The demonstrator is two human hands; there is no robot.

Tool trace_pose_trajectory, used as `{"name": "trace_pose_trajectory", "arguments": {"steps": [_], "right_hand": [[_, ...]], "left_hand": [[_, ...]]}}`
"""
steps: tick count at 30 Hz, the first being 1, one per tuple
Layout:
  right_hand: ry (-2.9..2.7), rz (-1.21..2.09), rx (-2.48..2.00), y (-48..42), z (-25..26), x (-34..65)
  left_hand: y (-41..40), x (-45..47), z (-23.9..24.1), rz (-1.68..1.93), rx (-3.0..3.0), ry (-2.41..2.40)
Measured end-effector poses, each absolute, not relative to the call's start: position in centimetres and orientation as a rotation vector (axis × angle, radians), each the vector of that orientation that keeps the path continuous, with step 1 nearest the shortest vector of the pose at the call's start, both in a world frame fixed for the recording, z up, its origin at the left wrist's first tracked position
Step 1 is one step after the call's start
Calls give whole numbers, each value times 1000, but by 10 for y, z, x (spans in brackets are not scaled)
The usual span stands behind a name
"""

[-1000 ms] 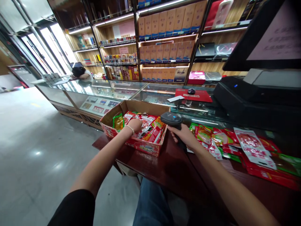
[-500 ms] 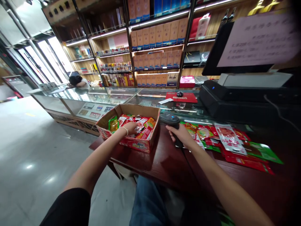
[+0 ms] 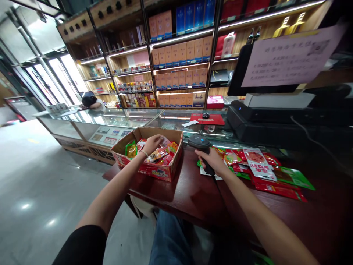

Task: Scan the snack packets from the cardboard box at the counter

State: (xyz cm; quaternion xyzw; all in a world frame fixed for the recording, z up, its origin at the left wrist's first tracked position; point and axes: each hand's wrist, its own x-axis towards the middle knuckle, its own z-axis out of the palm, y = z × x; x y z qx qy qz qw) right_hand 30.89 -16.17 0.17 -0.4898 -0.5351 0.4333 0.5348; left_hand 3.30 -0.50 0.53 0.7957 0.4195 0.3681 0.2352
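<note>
Over the open cardboard box (image 3: 154, 171), my left hand (image 3: 152, 144) is closed on the edge of a shiny snack packet (image 3: 166, 142). Below that hand, mixed snack packets (image 3: 157, 154) in red, orange and white fill the box, with a green-edged packet (image 3: 131, 149) at its left side. My right hand (image 3: 211, 161) is wrapped round the handle of a black barcode scanner (image 3: 199, 141), whose small blue light is on. The scanner's head points toward the box. Right of it lies a loose pile of snack packets (image 3: 257, 162), a silver-and-red one on top.
The box stands on a dark red wooden desk (image 3: 179, 195). Behind it runs a glass counter (image 3: 132, 115) with a mouse (image 3: 205, 115) on a red mat. A monitor (image 3: 237, 73) with a pink sign stands right. A person (image 3: 92, 101) leans on the far counter.
My left hand has risen slightly from among the packets, lifting one by its edge. My right hand keeps the scanner in about the same place. The camera view has shifted a little.
</note>
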Motion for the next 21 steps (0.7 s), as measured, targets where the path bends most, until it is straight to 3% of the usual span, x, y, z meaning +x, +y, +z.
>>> {"name": "trace_pose_trajectory", "arguments": {"steps": [5, 11, 21], "right_hand": [[-1233, 1018, -1176, -161, -5, 330], [-991, 969, -1187, -166, -17, 367], [-866, 940, -1213, -175, -56, 412]], "left_hand": [[-28, 97, 28, 1289, 1498, 977], [-78, 183, 41, 1220, 995, 617], [-67, 260, -81, 1350, 709, 566]]}}
